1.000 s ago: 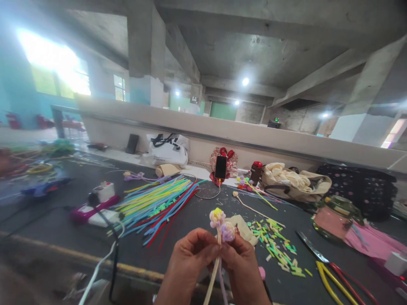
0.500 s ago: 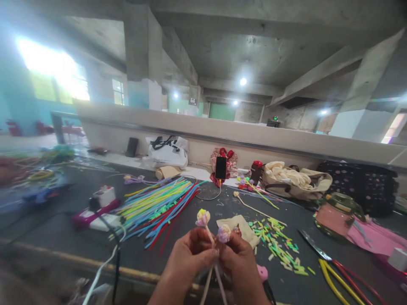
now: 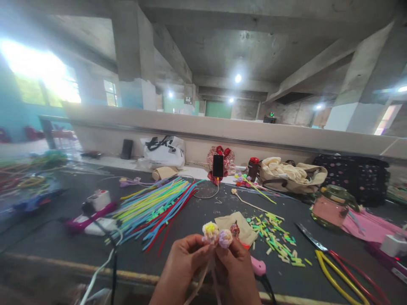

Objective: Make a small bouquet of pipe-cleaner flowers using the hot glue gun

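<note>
Close together above the table's front edge, both my hands are closed with fingertips nearly touching. My left hand (image 3: 187, 264) pinches a small fuzzy flower (image 3: 210, 232) with a yellow centre and pale petals just below its head. In my right hand (image 3: 238, 267) is a second flower (image 3: 225, 238), lilac and cream, gripped the same way. Their pale stems run down between my wrists and cross the lower picture edge. Beyond my right hand lies a beige cloth or paper piece (image 3: 243, 226) with a small dark red item on it. A pink-handled corded tool (image 3: 259, 266) is partly hidden by that hand.
Coloured pipe cleaners (image 3: 159, 207) spread left of centre. Short cut pieces (image 3: 276, 237) are scattered right, beside large scissors (image 3: 330, 258). A power strip (image 3: 95, 214) with cords is left; a jug (image 3: 329, 206), phone (image 3: 218, 165) and bags line the back.
The two flower heads have come level and closer together, the left one lower and turned toward me. Their stems now spread differently below my hands. The view has shifted slightly.
</note>
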Motion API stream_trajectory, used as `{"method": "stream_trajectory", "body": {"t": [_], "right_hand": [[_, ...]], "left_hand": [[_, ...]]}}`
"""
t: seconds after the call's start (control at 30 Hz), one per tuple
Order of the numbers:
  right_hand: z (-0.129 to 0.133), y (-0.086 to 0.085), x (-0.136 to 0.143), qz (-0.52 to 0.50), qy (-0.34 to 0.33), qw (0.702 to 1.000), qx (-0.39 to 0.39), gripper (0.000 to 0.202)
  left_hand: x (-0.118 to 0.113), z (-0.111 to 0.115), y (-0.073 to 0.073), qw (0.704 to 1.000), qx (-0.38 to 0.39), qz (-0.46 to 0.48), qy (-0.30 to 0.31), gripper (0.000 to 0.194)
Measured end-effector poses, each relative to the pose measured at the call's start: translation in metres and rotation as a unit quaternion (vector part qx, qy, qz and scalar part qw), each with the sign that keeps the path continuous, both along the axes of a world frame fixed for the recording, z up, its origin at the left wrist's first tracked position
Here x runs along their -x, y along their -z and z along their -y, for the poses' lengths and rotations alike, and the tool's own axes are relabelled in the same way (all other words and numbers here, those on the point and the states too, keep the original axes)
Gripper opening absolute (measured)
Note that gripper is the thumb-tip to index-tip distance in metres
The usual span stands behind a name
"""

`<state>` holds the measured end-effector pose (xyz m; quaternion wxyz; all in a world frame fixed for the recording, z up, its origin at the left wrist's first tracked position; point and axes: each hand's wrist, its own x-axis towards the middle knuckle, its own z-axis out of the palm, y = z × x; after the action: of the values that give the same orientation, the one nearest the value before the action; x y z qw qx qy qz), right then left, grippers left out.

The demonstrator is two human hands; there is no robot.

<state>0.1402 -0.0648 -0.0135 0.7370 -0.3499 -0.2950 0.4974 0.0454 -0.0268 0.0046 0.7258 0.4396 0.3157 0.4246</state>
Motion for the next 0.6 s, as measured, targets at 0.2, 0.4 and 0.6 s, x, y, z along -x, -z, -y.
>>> {"method": "stream_trajectory", "body": {"t": [0.2,0.4,0.6], "right_hand": [[0.000,0.010,0.009,-0.033,0.029,0.999,-0.010,0.022],[0.003,0.014,0.008,0.013,0.051,0.998,0.018,0.029],[0.011,0.031,0.018,0.154,0.003,0.988,-0.004,0.025]], "left_hand": [[0.002,0.004,-0.003,1.000,0.001,-0.021,0.010,0.029],[0.005,0.010,-0.007,0.998,0.053,0.023,0.036,0.020],[0.023,0.004,-0.010,0.994,0.080,0.057,0.039,0.013]]}}
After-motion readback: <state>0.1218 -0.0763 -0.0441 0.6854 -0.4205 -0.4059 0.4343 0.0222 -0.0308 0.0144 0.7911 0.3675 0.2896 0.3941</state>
